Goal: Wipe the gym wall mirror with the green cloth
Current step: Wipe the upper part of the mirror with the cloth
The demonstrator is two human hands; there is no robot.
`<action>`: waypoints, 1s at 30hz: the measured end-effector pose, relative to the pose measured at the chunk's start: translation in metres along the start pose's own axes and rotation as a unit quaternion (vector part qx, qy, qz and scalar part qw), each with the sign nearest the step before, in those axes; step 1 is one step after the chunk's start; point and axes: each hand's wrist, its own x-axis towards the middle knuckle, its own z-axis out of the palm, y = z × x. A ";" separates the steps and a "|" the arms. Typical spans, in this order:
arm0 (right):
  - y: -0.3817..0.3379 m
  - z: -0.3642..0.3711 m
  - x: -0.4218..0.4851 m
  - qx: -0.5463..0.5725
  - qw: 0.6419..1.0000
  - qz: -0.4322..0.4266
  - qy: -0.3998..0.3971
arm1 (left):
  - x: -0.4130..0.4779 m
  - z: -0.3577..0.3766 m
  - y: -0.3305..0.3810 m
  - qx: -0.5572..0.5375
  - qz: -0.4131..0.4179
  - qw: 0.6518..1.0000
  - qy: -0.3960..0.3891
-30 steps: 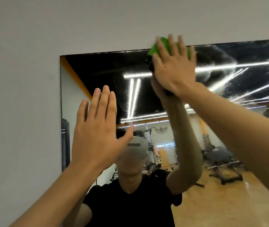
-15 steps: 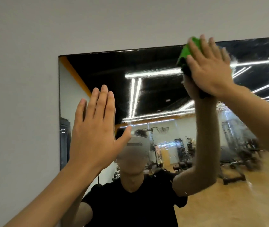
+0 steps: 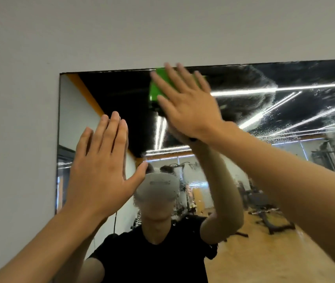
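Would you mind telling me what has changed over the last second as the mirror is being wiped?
The right hand, pressing the green cloth flat against the mirror, swept right along the top edge and then back left. The left hand stayed raised with straight fingers before the mirror's left part, and the cloth stayed under the right hand.

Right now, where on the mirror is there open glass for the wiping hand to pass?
Free: the top-left corner of the mirror, between its left edge and the green cloth; also the streaky glass right of the right hand. Crowded: lower left, where the left hand is spread.
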 end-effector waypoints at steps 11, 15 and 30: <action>-0.041 0.006 -0.044 0.027 0.987 0.157 0.031 | 0.001 -0.001 0.002 0.000 -0.001 1.000 0.004; -0.044 0.011 -0.063 0.008 0.999 -0.038 -0.005 | 0.001 -0.002 0.001 -0.007 0.004 1.000 -0.004; -0.035 0.008 -0.048 0.018 0.991 0.131 0.021 | 0.000 -0.002 0.001 -0.002 0.002 1.000 0.002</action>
